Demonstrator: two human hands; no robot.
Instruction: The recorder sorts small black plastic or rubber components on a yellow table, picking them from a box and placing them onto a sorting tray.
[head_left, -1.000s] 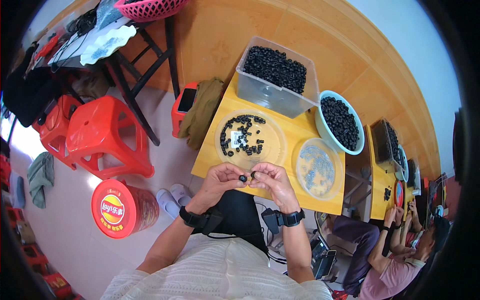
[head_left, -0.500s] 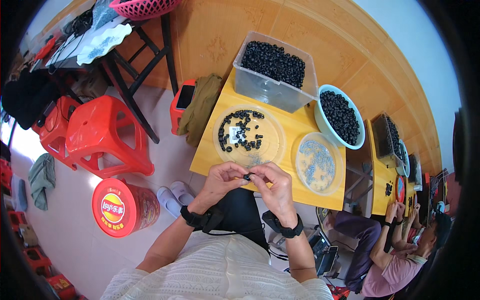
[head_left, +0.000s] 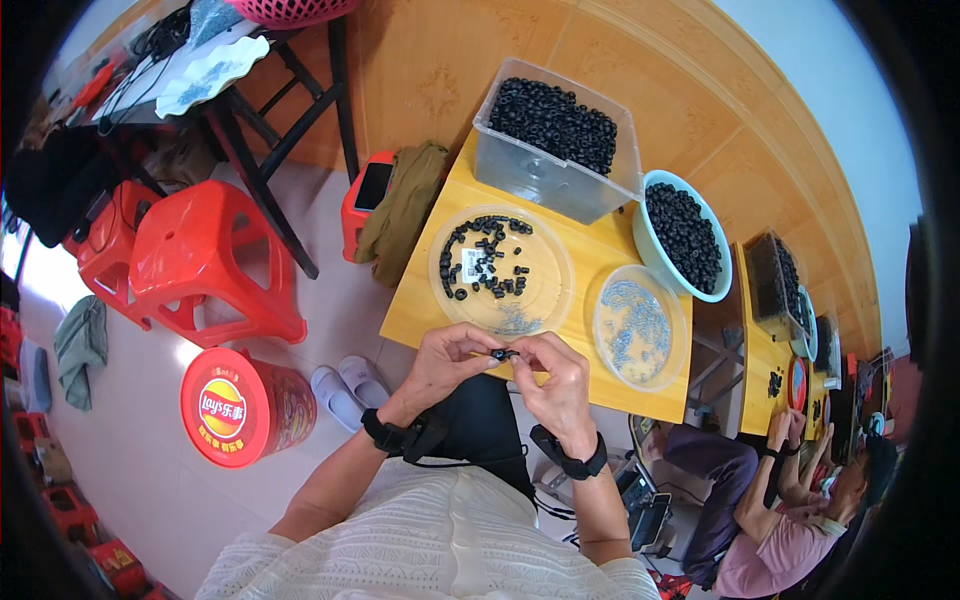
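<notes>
Right now, a small black piece [head_left: 503, 354] is held above the near edge of the worktop [head_left: 415, 305], between the fingertips of both hands. The left hand [head_left: 447, 362] has its grip clamped on one end, thumb and fingertips together; the right hand [head_left: 553, 380] pinches the other end, its grip likewise closed on it. Just beyond the hands lies a round clear tray [head_left: 551, 262], with black pieces [head_left: 487, 221] curving along its far and left sides and scattered across its middle, partly around a white label [head_left: 469, 265]. Fine bluish-grey bits [head_left: 518, 319] lie near its closest rim. To the right, a second round tray [head_left: 681, 344] carries more such bits. At the back of the worktop stands a rectangular clear bin [head_left: 530, 183] full of black pieces, and beside it a pale blue bowl [head_left: 650, 246], also well filled with them. Left of the worktop, an olive cloth [head_left: 403, 215] hangs near a dark, phone-like slab [head_left: 374, 187]. Farther left are a red stool [head_left: 180, 247] and a red-lidded tub [head_left: 285, 410], with pale slippers [head_left: 362, 379] beside the tub. At far right, a co-worker [head_left: 785, 545] sits by another yellow table [head_left: 757, 400].
</notes>
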